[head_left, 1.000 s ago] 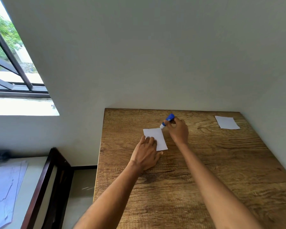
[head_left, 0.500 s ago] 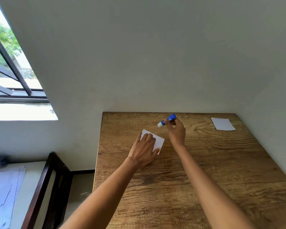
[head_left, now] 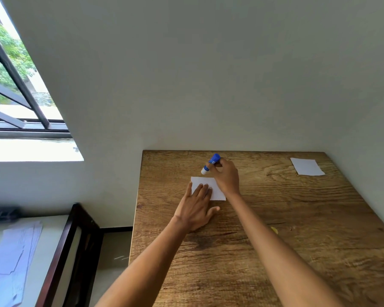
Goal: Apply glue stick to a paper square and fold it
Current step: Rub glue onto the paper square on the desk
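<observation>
Over by the wall a window (head_left: 20, 85) is letting in daylight above a side surface where loose sheets of paper (head_left: 11, 258) are lying, and a dark wooden frame (head_left: 62, 251) is standing between that and the wooden bench (head_left: 275, 251). Coming onto the bench, the left hand (head_left: 196, 209) is lying open and flat, palm down, its fingertips (head_left: 203, 187) pressing on the near left part of the white paper square (head_left: 218, 192), which is resting flat on the wood toward the far middle of the bench. Just beyond it the right hand (head_left: 226, 176) is closing around the blue glue stick (head_left: 211, 163), holding it tilted with the white tip aimed down and left, hovering just off the paper's far edge; I cannot tell whether the tip is touching the sheet. The square looks thin, light and limp, so it seems likely to slide or wrinkle under the drag of tacky glue unless it is pinned as the left hand is doing now, and for folding it would probably be best lifted by a free corner or edge. The stick looks rigid and easy to pinch around its barrel. Far off at the right corner a second white paper piece (head_left: 307, 166) is sitting well apart from both hands.
</observation>
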{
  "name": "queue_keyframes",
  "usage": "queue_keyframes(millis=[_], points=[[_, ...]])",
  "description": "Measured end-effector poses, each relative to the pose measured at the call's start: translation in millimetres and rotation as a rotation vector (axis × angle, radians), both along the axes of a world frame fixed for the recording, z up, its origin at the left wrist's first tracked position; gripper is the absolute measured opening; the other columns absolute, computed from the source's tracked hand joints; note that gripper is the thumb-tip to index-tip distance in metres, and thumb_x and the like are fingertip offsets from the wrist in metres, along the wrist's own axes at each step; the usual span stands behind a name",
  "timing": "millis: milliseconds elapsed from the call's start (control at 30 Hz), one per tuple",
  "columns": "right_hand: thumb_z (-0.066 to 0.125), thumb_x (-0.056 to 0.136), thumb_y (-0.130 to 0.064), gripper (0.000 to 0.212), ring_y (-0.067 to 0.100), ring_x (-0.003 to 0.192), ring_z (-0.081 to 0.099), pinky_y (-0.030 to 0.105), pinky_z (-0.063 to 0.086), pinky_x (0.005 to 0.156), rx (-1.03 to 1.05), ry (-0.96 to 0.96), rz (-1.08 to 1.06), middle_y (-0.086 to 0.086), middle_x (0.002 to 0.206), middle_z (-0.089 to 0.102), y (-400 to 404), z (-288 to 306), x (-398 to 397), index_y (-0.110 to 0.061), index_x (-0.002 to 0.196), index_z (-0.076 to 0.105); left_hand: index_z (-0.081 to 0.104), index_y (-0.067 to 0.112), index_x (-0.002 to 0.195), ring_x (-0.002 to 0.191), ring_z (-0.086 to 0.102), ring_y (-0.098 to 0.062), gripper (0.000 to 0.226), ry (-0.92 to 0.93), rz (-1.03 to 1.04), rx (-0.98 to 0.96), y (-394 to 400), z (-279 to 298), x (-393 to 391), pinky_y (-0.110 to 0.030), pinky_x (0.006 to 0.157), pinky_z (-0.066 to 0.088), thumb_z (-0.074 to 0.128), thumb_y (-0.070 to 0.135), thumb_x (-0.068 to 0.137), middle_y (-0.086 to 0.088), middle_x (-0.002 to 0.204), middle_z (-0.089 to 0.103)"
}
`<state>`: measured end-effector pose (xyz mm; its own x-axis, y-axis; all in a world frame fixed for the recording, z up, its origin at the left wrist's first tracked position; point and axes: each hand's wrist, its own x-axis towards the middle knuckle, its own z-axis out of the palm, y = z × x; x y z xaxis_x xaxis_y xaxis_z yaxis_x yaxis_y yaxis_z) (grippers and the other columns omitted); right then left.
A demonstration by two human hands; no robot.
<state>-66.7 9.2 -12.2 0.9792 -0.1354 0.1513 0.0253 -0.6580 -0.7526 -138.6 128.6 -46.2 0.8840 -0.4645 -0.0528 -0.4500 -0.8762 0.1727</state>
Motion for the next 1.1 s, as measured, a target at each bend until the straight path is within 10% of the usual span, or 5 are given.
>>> queue_keyframes(millis=[1100], points=[[0.064,0.083,-0.044,0.031,0.022,0.091,0.059,0.043,0.044,0.088,-0.248,0.047,0.009,0.004,0.090,0.069,-17.4,3.4,-4.1,-0.013,0.090,0.067,0.017,0.013,0.148,0.143,0.018,-0.026,0.069,-0.026,-0.018,-0.006,-1.0,0.3,4.0,-0.052,0.116,-0.002,0.018,0.057,0.094,-0.012,0.153,0.024]])
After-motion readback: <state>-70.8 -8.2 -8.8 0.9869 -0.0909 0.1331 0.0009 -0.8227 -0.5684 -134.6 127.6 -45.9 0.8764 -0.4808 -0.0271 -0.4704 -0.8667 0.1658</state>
